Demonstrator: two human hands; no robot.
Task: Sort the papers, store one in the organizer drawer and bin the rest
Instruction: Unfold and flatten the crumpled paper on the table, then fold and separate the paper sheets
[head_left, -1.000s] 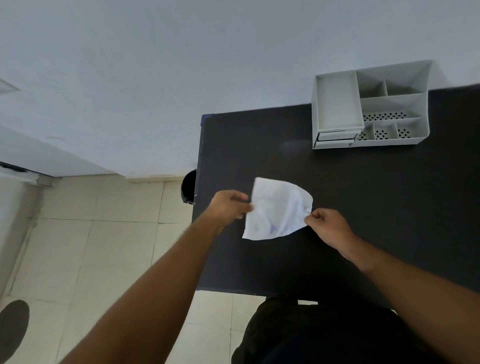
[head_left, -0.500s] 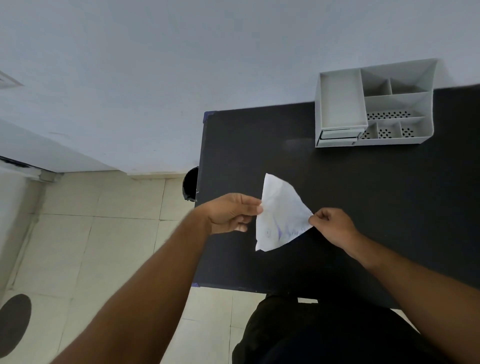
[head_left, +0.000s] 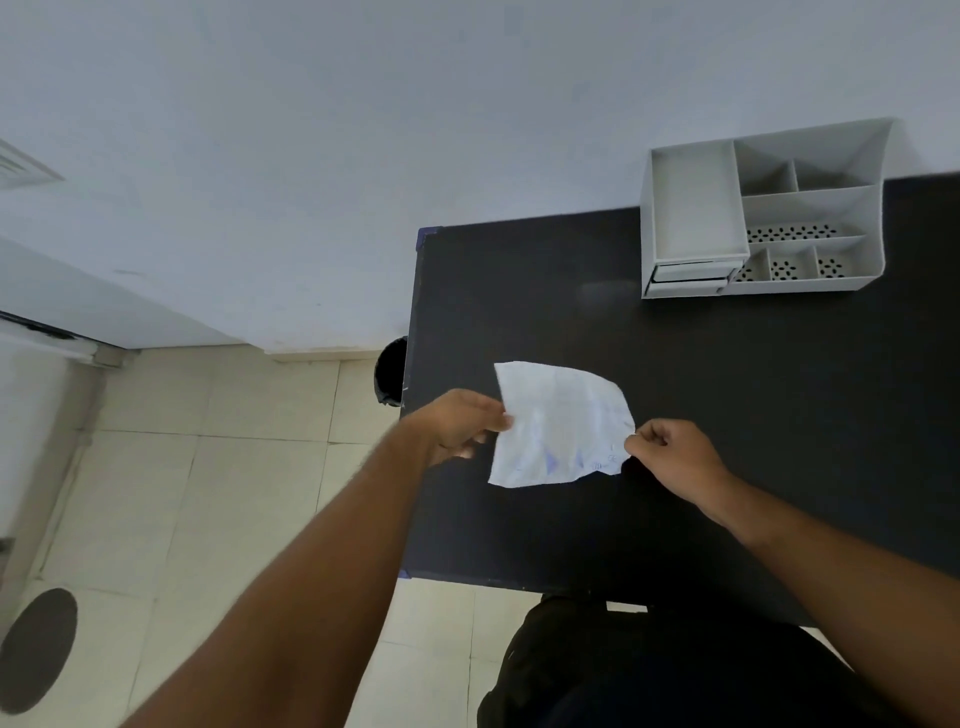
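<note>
A crumpled white paper with faint blue marks is held spread above the black table. My left hand pinches its left edge and my right hand pinches its right edge. A grey desk organizer stands at the table's far side against the wall, with a small shut drawer at its lower left front. A black bin shows partly on the floor beside the table's left edge.
A white wall runs behind the table. Beige floor tiles lie to the left, with a dark round patch at the lower left. My dark trousers are below the table's near edge.
The paper was folded narrower half a second ago and is now pulled wider and flatter between both hands. The hands have moved slightly apart.
</note>
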